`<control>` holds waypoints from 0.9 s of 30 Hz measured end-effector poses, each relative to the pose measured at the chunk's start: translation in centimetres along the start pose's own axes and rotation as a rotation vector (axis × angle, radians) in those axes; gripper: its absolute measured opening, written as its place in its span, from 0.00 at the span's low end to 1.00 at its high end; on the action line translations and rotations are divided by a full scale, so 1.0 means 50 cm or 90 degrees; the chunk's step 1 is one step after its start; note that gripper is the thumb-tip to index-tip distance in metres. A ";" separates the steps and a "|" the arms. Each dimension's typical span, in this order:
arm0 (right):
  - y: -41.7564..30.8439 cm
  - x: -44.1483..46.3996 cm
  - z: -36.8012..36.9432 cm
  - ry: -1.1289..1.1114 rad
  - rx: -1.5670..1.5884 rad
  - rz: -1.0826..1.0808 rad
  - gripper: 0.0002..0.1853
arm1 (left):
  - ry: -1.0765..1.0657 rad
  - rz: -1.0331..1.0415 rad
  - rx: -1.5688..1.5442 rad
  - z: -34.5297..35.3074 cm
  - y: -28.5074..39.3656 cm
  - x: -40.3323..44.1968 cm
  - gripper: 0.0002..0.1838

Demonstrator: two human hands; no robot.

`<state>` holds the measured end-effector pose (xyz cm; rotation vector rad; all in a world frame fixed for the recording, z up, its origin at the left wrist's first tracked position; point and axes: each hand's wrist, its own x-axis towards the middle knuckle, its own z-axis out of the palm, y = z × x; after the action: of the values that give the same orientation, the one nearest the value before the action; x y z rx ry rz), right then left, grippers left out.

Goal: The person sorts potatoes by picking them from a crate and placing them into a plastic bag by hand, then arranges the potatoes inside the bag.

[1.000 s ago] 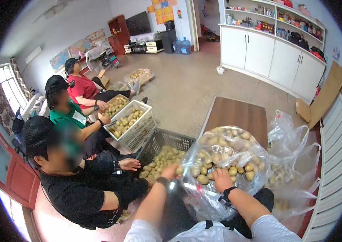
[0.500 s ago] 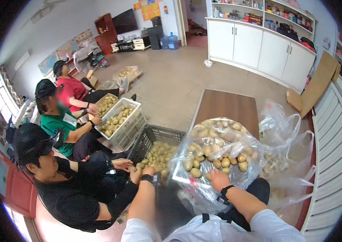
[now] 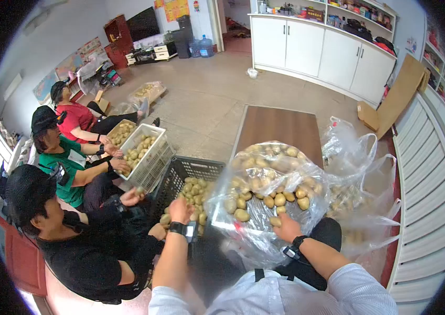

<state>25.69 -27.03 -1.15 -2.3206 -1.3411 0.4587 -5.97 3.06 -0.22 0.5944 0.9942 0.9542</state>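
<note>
My left hand (image 3: 181, 211) is over the near part of a dark grey crate (image 3: 200, 167) of potatoes (image 3: 195, 190). Its fingers point down among them, and whatever they hold is hidden. A potato (image 3: 275, 221) sits at the fingertips of my right hand (image 3: 287, 228), which is closed on it above the near side of a clear plastic bag (image 3: 256, 239). Many more potatoes (image 3: 280, 199) lie in that open bag.
A co-worker in black (image 3: 75, 252) sits beside the crate, one hand near it. Two others sit farther back by a white crate (image 3: 160, 160). A brown table (image 3: 280, 128) stands beyond the bag; other plastic bags (image 3: 356, 152) are at right.
My left hand has gone from beside the bag to the crate. My right hand has lifted slightly with a potato. The view has turned, shifting the room leftward. The near co-worker's hand has moved away from mine.
</note>
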 end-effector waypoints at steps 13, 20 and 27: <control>-0.003 -0.138 -0.048 -0.034 0.435 0.059 0.26 | -0.330 0.549 0.172 0.298 0.538 -0.502 0.22; 0.005 -0.199 -0.076 -0.123 0.564 0.172 0.24 | -0.701 0.880 0.484 0.443 0.580 -0.657 0.21; 0.010 -0.190 -0.055 -0.169 0.627 0.238 0.23 | -0.643 0.924 0.533 0.468 0.495 -0.666 0.20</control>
<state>22.81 -36.11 1.63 -1.6613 -0.5210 1.2442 -1.86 -14.43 43.93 2.3924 -0.1996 1.1399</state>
